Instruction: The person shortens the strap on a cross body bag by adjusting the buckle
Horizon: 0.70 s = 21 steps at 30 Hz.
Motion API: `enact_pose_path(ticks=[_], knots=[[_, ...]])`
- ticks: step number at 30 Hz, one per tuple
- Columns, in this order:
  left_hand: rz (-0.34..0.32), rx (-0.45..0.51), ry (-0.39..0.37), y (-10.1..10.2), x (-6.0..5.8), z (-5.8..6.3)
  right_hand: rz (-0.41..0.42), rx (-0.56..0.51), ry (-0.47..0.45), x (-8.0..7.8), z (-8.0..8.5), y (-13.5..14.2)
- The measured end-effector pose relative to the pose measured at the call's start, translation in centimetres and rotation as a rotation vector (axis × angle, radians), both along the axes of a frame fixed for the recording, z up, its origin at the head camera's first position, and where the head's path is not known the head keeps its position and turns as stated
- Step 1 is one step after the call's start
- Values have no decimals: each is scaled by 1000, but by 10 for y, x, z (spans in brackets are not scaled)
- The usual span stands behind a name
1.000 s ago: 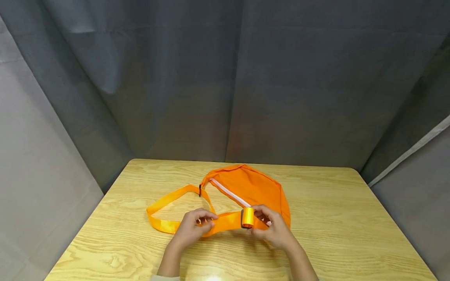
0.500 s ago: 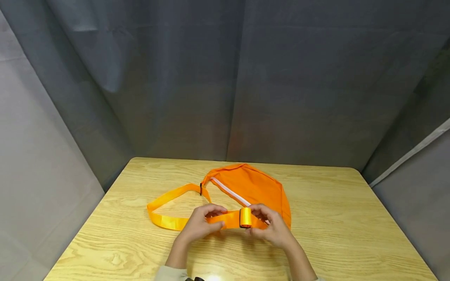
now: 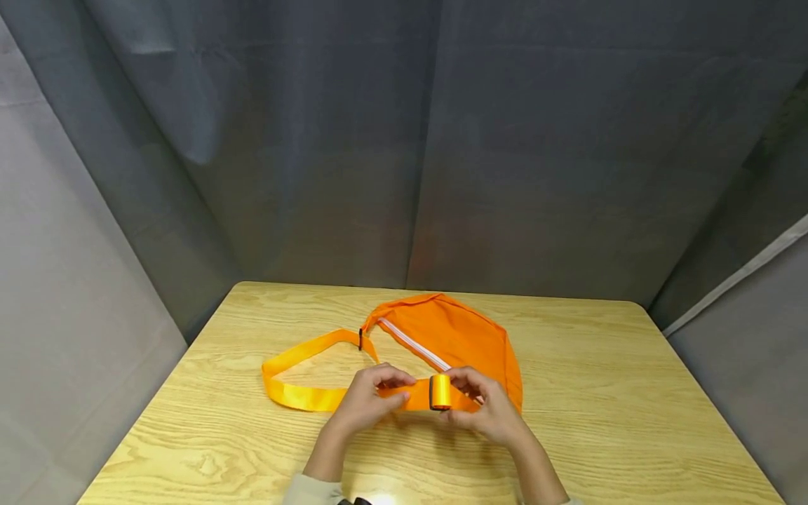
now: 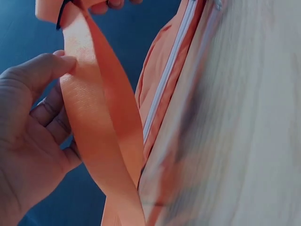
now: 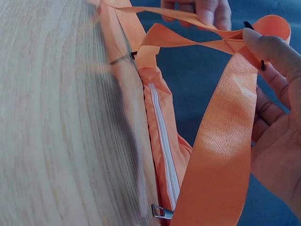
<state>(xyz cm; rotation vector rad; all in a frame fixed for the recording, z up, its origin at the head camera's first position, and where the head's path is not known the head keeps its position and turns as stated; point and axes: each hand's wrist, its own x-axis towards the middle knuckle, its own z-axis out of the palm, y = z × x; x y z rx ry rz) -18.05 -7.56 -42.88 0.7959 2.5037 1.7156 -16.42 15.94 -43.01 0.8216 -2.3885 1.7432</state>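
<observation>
An orange bag (image 3: 463, 333) with a white zipper (image 3: 413, 344) lies on the wooden table. My left hand (image 3: 366, 400) pinches its orange strap (image 4: 89, 94) at the edge, thumb on the face toward the left wrist camera. Just right of those fingers, a black slider buckle (image 3: 432, 393) sits on the strap, with a short loop of webbing (image 3: 442, 391) standing up through it. My right hand (image 3: 482, 407) holds the strap right beside that buckle, its thumb on the webbing in the right wrist view. Some fingertips of both hands are hidden behind the strap.
The remaining strap curves out to the left in a wide loop (image 3: 303, 398). A second black buckle (image 3: 360, 339) joins it near the bag's upper corner. A metal zipper pull (image 5: 162, 212) hangs at the zipper's end. Grey curtains (image 3: 315, 140) surround the table (image 3: 631, 393).
My left hand has slid right along the strap, closer to the buckle. The buckle and its loop have shifted slightly left. My right hand has barely moved.
</observation>
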Motion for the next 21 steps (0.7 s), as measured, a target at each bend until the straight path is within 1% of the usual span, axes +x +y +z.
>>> enact_pose_path(ticks=[3,5,6,7,10,12,14,17,21], knots=[[33,-3,-12,-9,-6,-19,-13,-3,-16,0,0,1],[48,-2,-23,-14,-5,-22,-12,-4,-15,-1,-2,1],[52,-2,-33,-16,-4,-21,-14,-6,-18,-2,-6,2],[53,0,-44,-17,-2,-19,-16,-3,-19,-4,-10,3],[41,9,-57,-18,6,-6,-19,7,1,-9,-23,5],[29,8,-53,-16,6,-5,-20,6,9,-12,-30,6],[15,6,-43,-13,4,-4,-9,-1,34,-13,-31,6],[-5,8,-22,-7,0,-5,11,-18,41,-14,-31,4],[-30,7,-5,2,-9,-18,15,-15,19,-13,-28,2]])
